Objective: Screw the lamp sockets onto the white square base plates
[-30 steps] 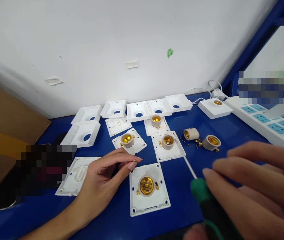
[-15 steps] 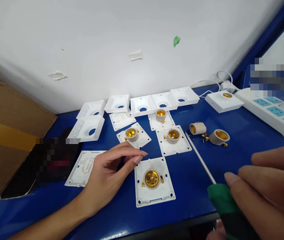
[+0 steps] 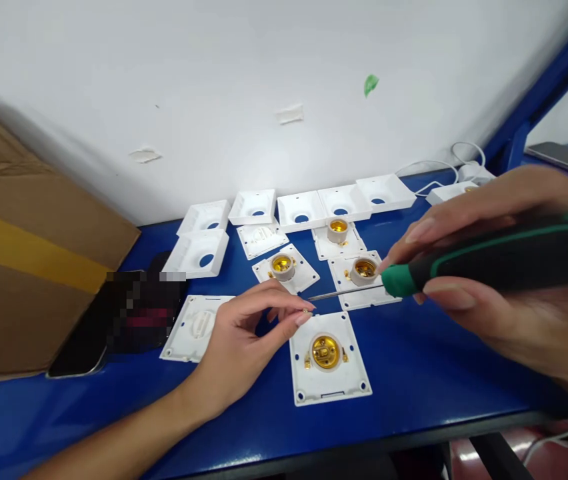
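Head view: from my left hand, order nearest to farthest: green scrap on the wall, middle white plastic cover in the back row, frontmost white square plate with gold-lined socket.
1. Frontmost plate, right of your left hand.
2. Middle plastic cover, farther back.
3. Green scrap, up on the wall.

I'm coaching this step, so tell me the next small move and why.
Probably settle the screwdriver tip on the metal part: the left hand pinches that part, and the right hand holds the screwdriver with its shaft reaching there. Whether they already touch is unclear.
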Demonstrator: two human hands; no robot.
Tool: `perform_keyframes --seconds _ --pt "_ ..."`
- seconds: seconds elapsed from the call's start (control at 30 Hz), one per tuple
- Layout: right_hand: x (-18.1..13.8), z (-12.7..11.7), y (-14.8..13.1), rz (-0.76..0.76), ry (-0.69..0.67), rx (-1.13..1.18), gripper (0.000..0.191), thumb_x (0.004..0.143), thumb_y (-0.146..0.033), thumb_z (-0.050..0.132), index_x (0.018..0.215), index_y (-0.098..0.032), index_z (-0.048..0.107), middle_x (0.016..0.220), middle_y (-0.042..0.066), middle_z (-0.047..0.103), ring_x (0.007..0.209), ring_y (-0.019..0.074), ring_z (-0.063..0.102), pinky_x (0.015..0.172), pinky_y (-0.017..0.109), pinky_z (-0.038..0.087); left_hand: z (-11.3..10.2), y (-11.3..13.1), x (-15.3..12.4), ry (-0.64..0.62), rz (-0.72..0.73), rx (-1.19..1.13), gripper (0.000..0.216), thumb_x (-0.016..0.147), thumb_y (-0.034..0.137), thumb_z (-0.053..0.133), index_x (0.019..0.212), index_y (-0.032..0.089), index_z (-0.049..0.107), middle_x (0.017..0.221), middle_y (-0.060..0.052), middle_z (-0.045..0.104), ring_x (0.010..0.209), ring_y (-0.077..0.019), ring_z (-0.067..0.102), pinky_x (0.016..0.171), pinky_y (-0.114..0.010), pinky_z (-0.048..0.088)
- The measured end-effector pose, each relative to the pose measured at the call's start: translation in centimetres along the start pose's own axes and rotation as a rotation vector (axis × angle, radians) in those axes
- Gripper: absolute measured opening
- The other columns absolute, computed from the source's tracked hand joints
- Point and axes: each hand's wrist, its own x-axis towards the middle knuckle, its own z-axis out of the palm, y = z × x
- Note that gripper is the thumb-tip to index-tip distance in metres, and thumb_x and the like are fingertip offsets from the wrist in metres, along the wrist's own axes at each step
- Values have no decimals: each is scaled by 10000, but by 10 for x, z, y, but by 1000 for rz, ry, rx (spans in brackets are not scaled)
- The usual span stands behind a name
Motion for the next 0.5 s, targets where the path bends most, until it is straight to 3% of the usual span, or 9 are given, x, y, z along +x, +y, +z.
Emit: perform_keyframes --seconds 0.07,0.23,0.5 --pt "-2 12 9 -175 63 47 118 872 -305 833 886 -278 719 809 0 723 693 189 723 573 346 558 0 -1 -2 9 4 -6 122 917 135 758 921 240 821 860 -13 764 755 -159 648 681 -285 475" --pt "-4 21 31 -129 75 80 159 824 -311 878 873 -261 736 818 3 735 633 185 696 561 358 547 0 -2 -4 3 -11 -22 87 922 146 753 895 217 797 850 -18 756 760 -161 635 682 -289 462" --pt "-6 19 25 -81 43 79 188 831 -393 875 861 -274 732 813 16 744 641 203 715 559 365 566 -1 -3 -4 4 -62 -37 50 911 178 754 867 200 764 809 -25 701 738 -165 607 667 -290 452"
